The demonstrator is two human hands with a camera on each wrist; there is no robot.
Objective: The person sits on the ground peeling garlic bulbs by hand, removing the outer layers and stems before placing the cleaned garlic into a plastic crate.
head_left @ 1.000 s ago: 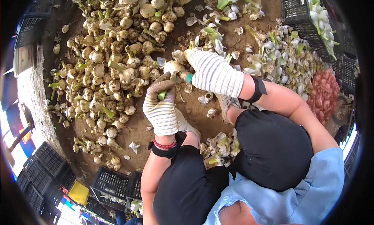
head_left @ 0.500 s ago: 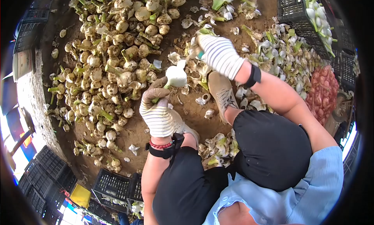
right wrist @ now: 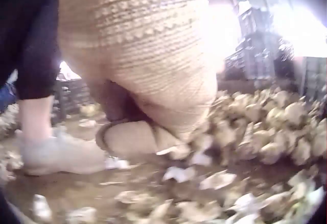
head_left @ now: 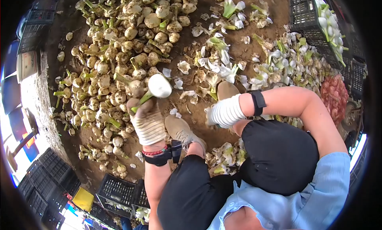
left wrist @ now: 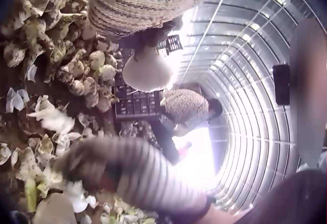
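Holding a peeled bulb (head_left: pixel 159 86) by its green stalk, up and away from the body.

Left hand (head_left: pixel 148 121) clasps the stalk; the long axis runs from that grip out to the white head, over the unpeeled heap (head_left: pixel 119 59). Right hand (head_left: pixel 223 114), nearer the knee, fingers curled, contents unclear. Beyond lie husks (head_left: pixel 223 71) and a crate (head_left: pixel 304 11).

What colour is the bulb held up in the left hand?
White, clean-peeled bulb with a green stem; the head view shows it best.

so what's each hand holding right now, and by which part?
Left hand grips the peeled white bulb by its green stalk. Whether the right hand holds anything cannot be told.
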